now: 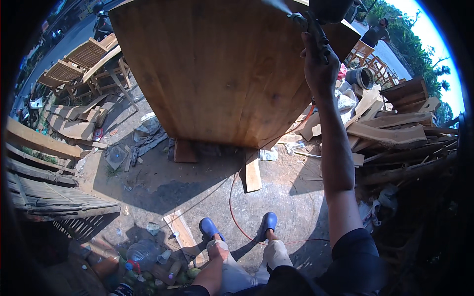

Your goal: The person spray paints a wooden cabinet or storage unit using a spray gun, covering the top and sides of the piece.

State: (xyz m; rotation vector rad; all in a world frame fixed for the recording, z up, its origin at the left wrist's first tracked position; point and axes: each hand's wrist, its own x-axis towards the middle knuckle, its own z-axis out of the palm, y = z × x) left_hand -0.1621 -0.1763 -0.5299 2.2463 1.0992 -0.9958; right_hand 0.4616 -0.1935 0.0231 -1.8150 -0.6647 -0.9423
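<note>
My right hand point(322, 69) is raised at the upper right, closed round the handle of a spray gun point(316, 33). A dark cup sits on top of the gun, and a pale mist point(277, 6) leaves its nozzle toward the left. Before me stands a large brown wooden panel point(212, 74), leaning upright, its lower edge near the ground. My left hand point(217, 250) rests on my left knee with nothing in it; its fingers look laid flat. A thin red hose point(232, 207) curves over the ground between my feet, and an orange stretch shows beside the panel's right edge.
Wooden boards point(390, 126) are heaped at the right near a grey bucket point(359, 78). Slatted wooden chairs point(81, 56) stand at the far left. A loose plank point(185, 237) and a clear plastic jug point(143, 255) lie near my feet. Another person point(376, 33) is in the background.
</note>
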